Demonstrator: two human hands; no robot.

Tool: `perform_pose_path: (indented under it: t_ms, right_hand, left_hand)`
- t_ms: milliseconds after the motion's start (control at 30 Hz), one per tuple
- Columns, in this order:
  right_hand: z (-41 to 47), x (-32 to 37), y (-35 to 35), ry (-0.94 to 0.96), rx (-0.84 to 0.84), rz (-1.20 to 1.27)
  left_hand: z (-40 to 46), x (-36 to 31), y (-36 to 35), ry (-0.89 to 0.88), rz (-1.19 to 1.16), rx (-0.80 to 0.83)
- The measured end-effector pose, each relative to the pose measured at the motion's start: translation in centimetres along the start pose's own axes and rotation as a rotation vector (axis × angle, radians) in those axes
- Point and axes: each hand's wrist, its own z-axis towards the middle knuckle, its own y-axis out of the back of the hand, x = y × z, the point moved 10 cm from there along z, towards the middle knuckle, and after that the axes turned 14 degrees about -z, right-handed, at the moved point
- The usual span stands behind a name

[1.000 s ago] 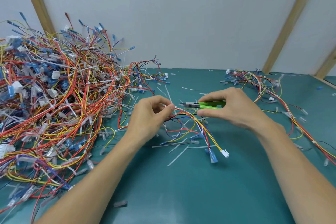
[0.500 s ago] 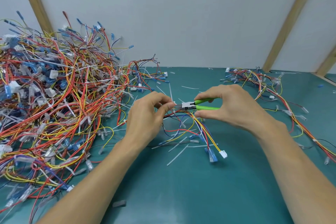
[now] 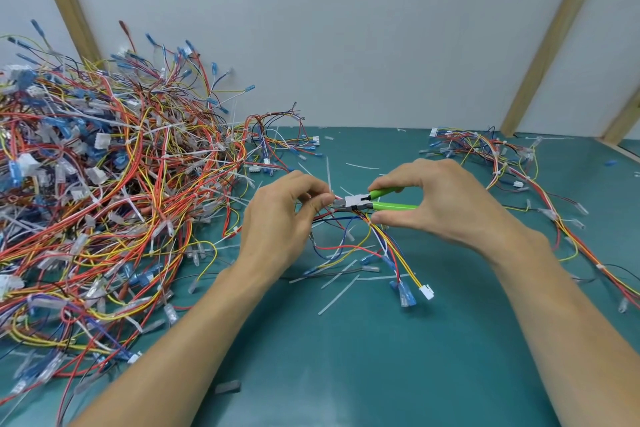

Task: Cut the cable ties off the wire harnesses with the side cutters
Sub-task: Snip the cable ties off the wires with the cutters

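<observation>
My left hand (image 3: 284, 215) pinches a wire harness (image 3: 381, 246) of red, yellow, blue and white wires above the green mat. Its loose ends hang down to blue terminals and a white connector (image 3: 426, 291). My right hand (image 3: 446, 204) grips the green-handled side cutters (image 3: 377, 202), handles slightly apart. The cutter jaws point left and meet the harness right at my left fingertips. A white cable tie tail (image 3: 328, 173) sticks up from that spot.
A big tangled heap of harnesses (image 3: 104, 201) covers the left of the green mat (image 3: 381, 357). A smaller bunch of harnesses (image 3: 519, 177) lies at the right. Cut white tie pieces (image 3: 337, 295) are scattered under my hands. The wall stands just behind.
The cutter handles have spread apart and the jaws have moved left, up to my left fingertips. Both hands have risen slightly with the harness.
</observation>
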Motion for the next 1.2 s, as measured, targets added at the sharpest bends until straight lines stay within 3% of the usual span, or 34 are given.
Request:
perform_pose_path:
  t_ms: [400, 633, 1200]
  right_hand:
    - [-0.1, 0.4, 0.3, 0.002, 0.046, -0.016]
    - [-0.1, 1.1, 0.0, 0.018, 0.081, -0.130]
    - [-0.2, 0.9, 0.2, -0.023, 0.041, -0.150]
  left_hand:
    - [-0.2, -0.9, -1.0, -0.120, 0.074, 0.065]
    - [-0.2, -0.6, -1.2, -0.104, 0.097, 0.073]
    - [-0.2, -0.8, -0.8, -0.095, 0.074, 0.050]
